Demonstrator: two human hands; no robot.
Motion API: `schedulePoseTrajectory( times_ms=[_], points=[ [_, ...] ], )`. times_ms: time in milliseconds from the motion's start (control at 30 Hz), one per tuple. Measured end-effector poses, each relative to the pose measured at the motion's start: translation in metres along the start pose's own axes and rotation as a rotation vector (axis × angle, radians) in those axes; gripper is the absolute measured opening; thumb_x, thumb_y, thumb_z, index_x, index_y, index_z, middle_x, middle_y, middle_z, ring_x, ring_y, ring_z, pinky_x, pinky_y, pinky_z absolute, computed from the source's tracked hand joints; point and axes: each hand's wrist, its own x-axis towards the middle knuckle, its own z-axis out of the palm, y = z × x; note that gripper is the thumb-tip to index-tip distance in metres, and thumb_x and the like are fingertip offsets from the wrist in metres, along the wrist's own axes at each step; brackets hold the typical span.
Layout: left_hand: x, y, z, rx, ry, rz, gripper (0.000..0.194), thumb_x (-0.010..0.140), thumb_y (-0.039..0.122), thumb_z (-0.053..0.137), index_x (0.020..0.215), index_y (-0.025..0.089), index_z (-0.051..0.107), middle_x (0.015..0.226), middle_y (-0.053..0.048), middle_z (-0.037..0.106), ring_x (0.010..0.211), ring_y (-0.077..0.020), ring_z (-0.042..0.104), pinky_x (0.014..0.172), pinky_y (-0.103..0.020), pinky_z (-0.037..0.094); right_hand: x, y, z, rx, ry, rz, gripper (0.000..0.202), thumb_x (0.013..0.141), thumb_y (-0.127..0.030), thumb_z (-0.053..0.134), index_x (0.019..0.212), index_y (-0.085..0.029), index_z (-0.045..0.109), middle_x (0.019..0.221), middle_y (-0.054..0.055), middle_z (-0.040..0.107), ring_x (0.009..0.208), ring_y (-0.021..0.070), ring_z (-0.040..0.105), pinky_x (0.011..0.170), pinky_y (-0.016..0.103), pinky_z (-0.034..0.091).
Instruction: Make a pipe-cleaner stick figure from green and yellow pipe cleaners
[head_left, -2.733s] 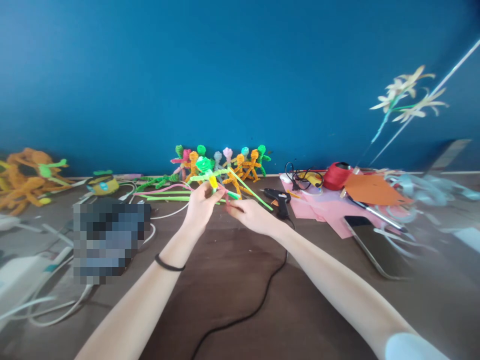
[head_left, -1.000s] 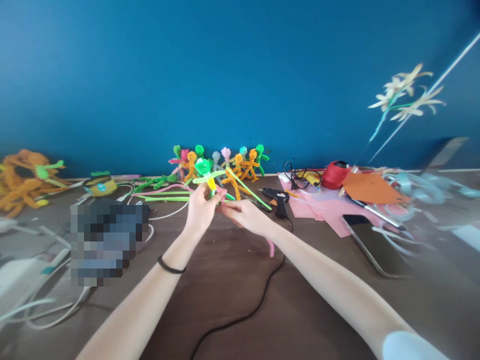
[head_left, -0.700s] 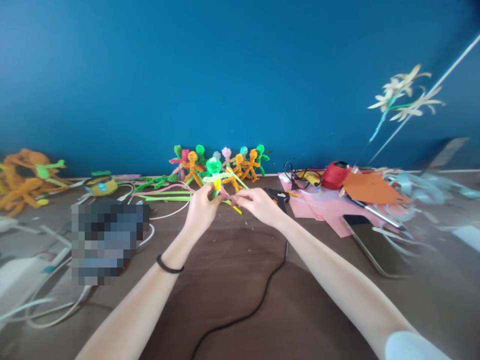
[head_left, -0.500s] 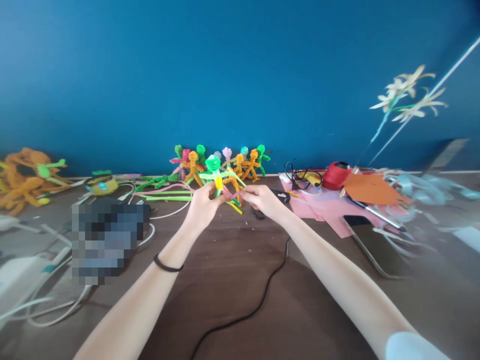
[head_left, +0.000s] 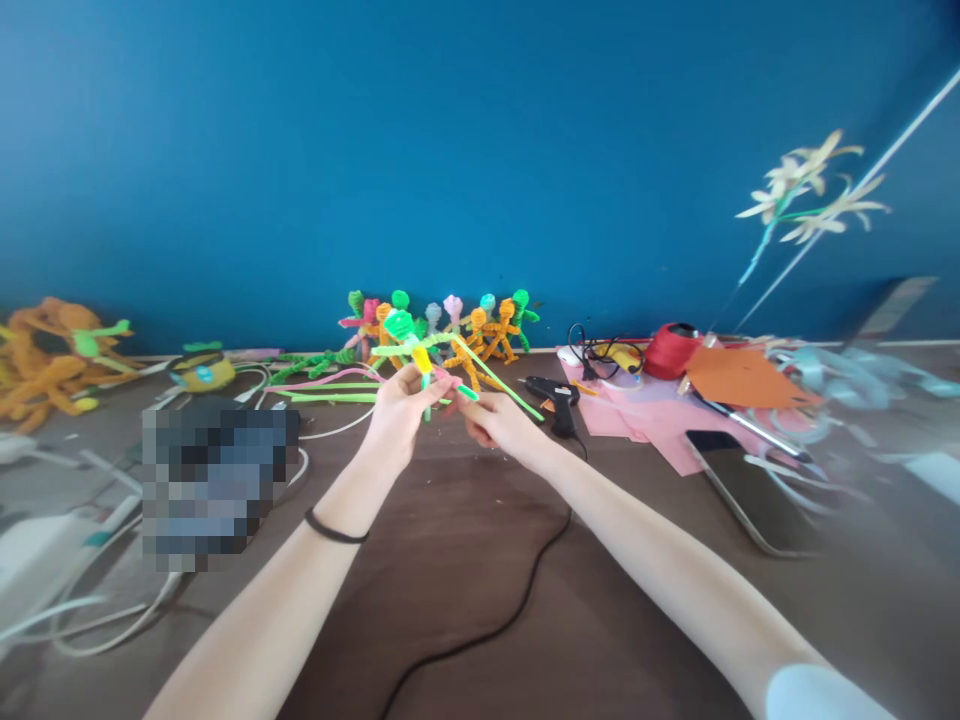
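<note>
My left hand (head_left: 397, 412) pinches a small pipe cleaner figure by its middle. The figure has a coiled green head (head_left: 399, 325), a yellow piece (head_left: 423, 362) below it, and pale green arms, the right one long and straight. Its green legs point down and to the right. A pink pipe cleaner (head_left: 444, 377) lies around the figure's lower part. Close to it, my right hand (head_left: 504, 425) is closed with thumb and fingers together on the pink strand, whose end is hidden by the fingers.
Finished pipe cleaner figures (head_left: 480, 330) stand along the blue wall. A glue gun (head_left: 559, 400) lies right of my hands, its cord crossing the table. Farther right are a red spool (head_left: 670, 350), pink paper (head_left: 664, 430) and a phone (head_left: 750, 490). Loose pipe cleaners (head_left: 330, 397) lie left.
The figure has tilted and shifted slightly left with my left hand. My right hand has dropped lower and turned, its fingers curling in. The glue gun now shows more fully.
</note>
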Motion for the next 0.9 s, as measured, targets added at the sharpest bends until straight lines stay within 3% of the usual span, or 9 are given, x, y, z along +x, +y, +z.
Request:
schedulePoseTrajectory(
  times_ms=[233, 333, 467, 700, 900],
  points=[
    [-0.003, -0.001, -0.001, 0.39, 0.05, 0.122, 0.012, 0.068, 0.025, 0.062, 0.076, 0.016, 0.058, 0.077, -0.004, 0.069, 0.074, -0.0176, 0.062, 0.073, -0.029, 0.046, -0.006, -0.006, 0.013, -0.255, -0.006, -0.09, 0.03, 0.085, -0.036, 0.04, 0.065, -0.016, 0.048, 0.049, -0.005, 0.037, 0.046, 0.0067, 0.033, 0.049, 0.021, 0.027],
    [-0.005, -0.001, -0.002, 0.671, 0.04, 0.173, 0.01, 0.071, 0.027, 0.058, 0.074, 0.017, 0.057, 0.074, -0.002, 0.066, 0.07, -0.0175, 0.059, 0.067, -0.028, 0.043, -0.007, -0.011, 0.012, -0.364, -0.005, -0.109, 0.028, 0.082, -0.032, 0.045, 0.059, -0.016, 0.042, 0.052, -0.005, 0.036, 0.051, 0.0071, 0.033, 0.052, 0.022, 0.025],
    [-0.005, -0.004, -0.005, 0.881, 0.013, 0.255, 0.01, 0.074, 0.028, 0.054, 0.074, 0.018, 0.057, 0.07, -0.001, 0.063, 0.063, -0.0157, 0.054, 0.06, -0.026, 0.039, -0.008, -0.018, 0.006, -0.449, -0.016, -0.089, 0.027, 0.081, -0.03, 0.046, 0.059, -0.015, 0.046, 0.052, -0.005, 0.036, 0.051, 0.0074, 0.032, 0.053, 0.022, 0.025],
    [-0.001, -0.003, -0.01, 0.867, -0.086, 0.238, 0.008, 0.072, 0.022, 0.055, 0.075, 0.017, 0.06, 0.075, -0.001, 0.064, 0.069, -0.0156, 0.055, 0.064, -0.025, 0.039, -0.004, -0.017, -0.014, -0.406, 0.053, -0.048, 0.025, 0.081, -0.032, 0.047, 0.072, -0.013, 0.06, 0.053, -0.002, 0.048, 0.049, 0.0076, 0.04, 0.05, 0.021, 0.027],
    [0.003, -0.001, -0.01, 0.494, -0.226, 0.088, 0.017, 0.068, 0.03, 0.064, 0.075, 0.015, 0.059, 0.073, 0.0, 0.063, 0.07, -0.0159, 0.058, 0.071, -0.029, 0.045, -0.001, -0.015, -0.027, -0.255, 0.12, -0.038, 0.018, 0.078, -0.033, 0.053, 0.077, -0.015, 0.053, 0.047, -0.007, 0.042, 0.039, 0.0041, 0.031, 0.043, 0.019, 0.024]
  ],
)
